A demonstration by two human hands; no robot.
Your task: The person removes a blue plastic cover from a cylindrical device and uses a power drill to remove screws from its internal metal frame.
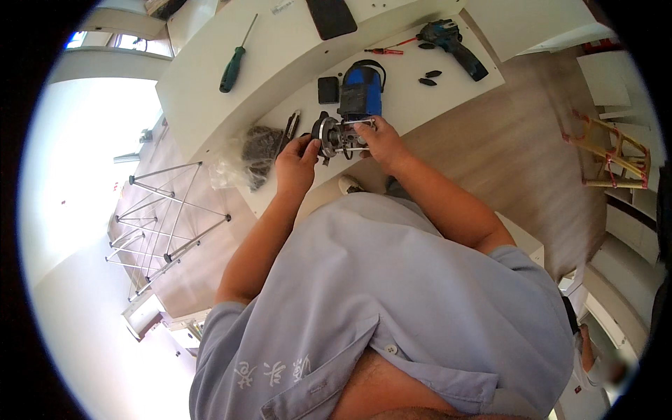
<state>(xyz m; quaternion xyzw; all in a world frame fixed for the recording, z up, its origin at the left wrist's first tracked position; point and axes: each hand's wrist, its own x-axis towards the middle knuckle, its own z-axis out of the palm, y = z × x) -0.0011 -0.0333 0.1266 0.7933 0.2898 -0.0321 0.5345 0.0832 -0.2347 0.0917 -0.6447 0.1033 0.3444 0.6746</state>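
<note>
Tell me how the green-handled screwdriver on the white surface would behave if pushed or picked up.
The screwdriver would probably stay stiff, as its shaft looks straight and metallic. It would likely feel handle-heavy, the handle being much thicker than the slim shaft. A push might roll or swivel it, since the handle looks rounded and nothing visibly props it.

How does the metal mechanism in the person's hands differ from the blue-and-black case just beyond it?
Support: the metal mechanism is held between the left hand and right hand, while the blue-and-black case rests on the white table.
Colour: the metal mechanism is mostly grey and dark; the blue-and-black case has bright blue.
Build: the metal mechanism shows exposed parts and thin rods; the blue-and-black case looks smoother and bulkier.
</note>
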